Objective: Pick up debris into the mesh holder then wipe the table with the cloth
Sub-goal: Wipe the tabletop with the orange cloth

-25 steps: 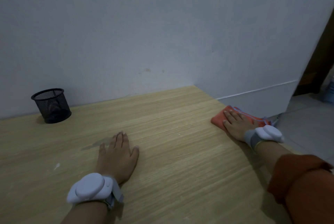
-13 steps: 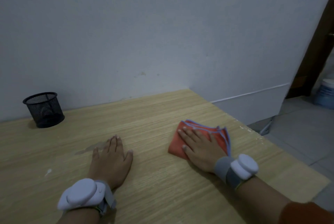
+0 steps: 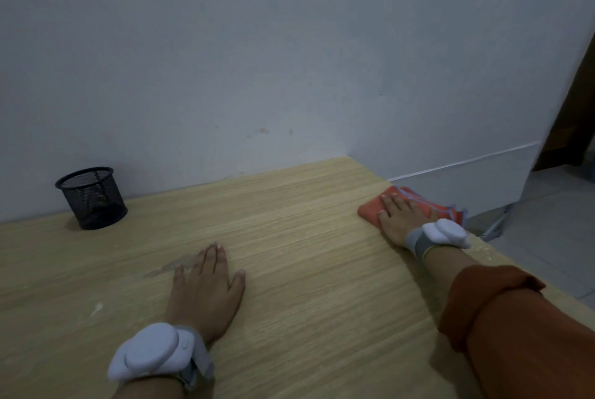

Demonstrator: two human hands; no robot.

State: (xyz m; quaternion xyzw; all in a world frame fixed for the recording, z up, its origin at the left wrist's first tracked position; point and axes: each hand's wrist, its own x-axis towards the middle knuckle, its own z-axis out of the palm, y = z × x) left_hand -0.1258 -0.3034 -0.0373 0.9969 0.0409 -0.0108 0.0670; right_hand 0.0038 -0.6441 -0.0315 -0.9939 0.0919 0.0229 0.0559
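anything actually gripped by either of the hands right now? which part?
Nothing gripped. The right hand presses flat on the top of the orange cloth at the table's right edge; the left hand lies flat on bare wood.

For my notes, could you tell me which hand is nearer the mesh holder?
Left. The left hand lies flat on the table, right of the mesh holder; the right hand is much farther, at the table's right edge.

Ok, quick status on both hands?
Left hand: open, flat on the table, holding nothing.
Right hand: open, palm pressing the orange cloth at the table's far right edge.
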